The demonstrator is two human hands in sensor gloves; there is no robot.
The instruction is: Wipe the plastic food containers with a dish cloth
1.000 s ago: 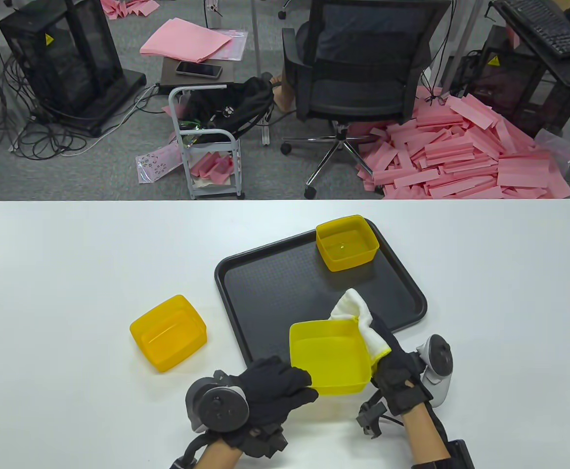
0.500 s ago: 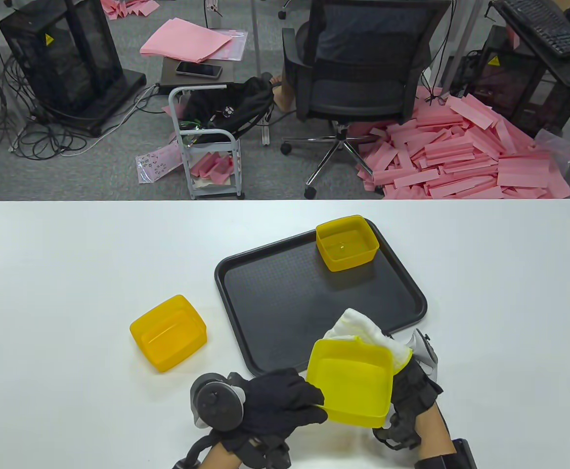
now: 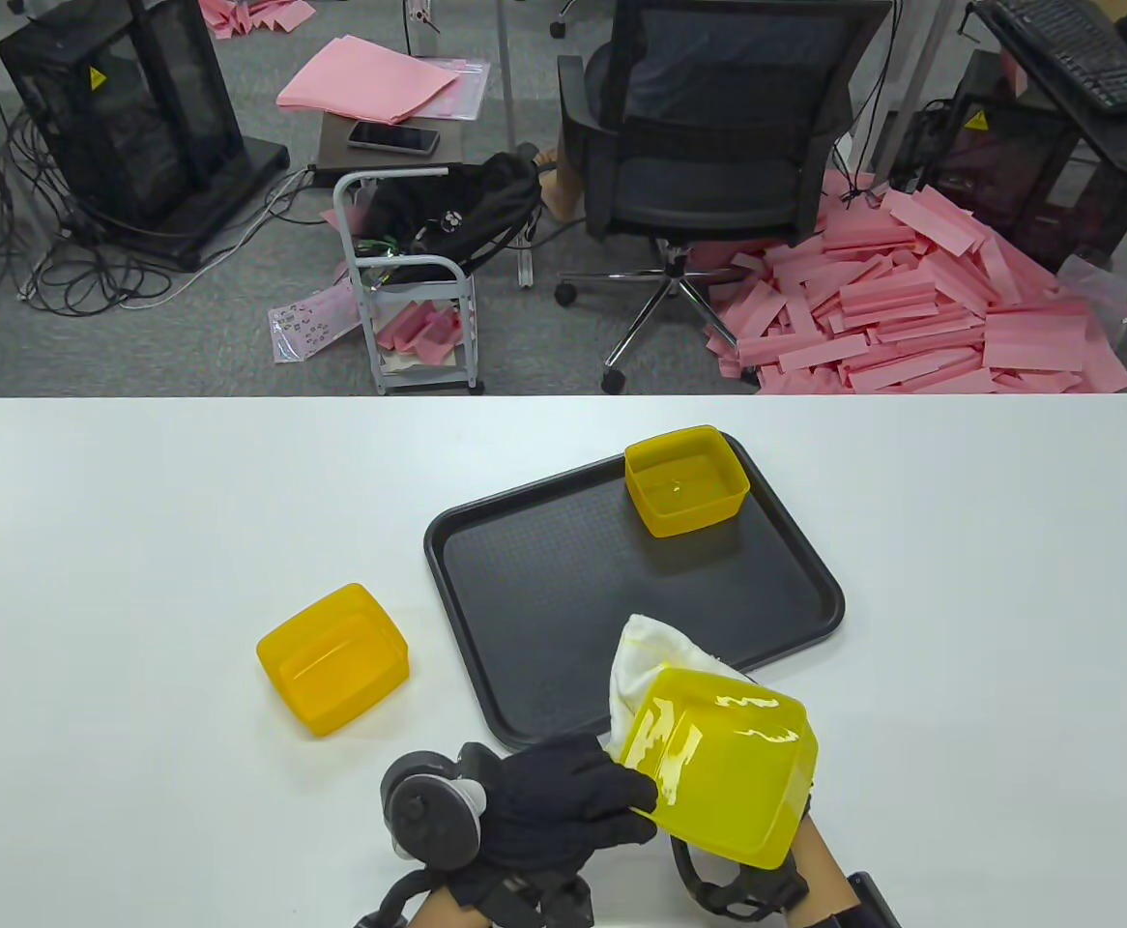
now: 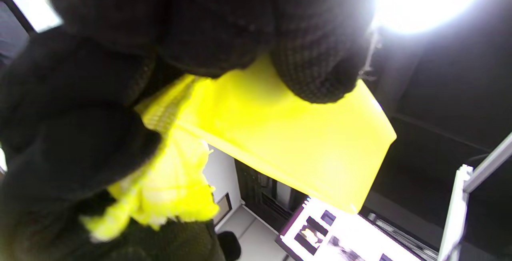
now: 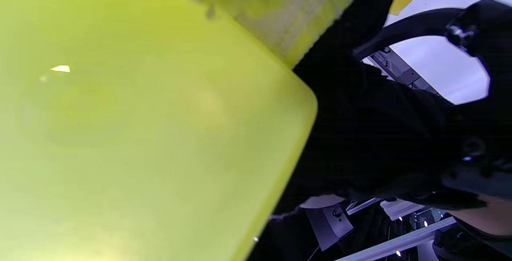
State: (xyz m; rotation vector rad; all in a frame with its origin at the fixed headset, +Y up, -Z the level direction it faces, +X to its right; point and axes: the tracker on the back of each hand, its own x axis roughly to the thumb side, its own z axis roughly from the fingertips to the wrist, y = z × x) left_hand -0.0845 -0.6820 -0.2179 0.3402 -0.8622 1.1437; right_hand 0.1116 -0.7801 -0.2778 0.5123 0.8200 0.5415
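Observation:
My left hand (image 3: 621,788) grips the left rim of a yellow plastic container (image 3: 718,764), held above the table and tipped so its bottom faces up. In the left wrist view my fingers (image 4: 316,69) and thumb pinch its wall (image 4: 288,133). The white dish cloth (image 3: 646,662) sticks out from behind the container's far edge. My right hand is hidden under the container; only its forearm (image 3: 823,863) shows. In the right wrist view the container (image 5: 140,133) fills the frame, with the cloth (image 5: 280,9) seen through it.
A black tray (image 3: 544,580) lies mid-table with a second yellow container (image 3: 686,480) at its far corner. A third yellow container (image 3: 332,659) stands on the white table (image 3: 138,532) left of the tray. An office chair and pink foam strips are on the floor beyond.
The held container has tipped over from mouth-up to bottom-up and moved toward me and right. My right hand with the cloth has gone under it, out of sight.

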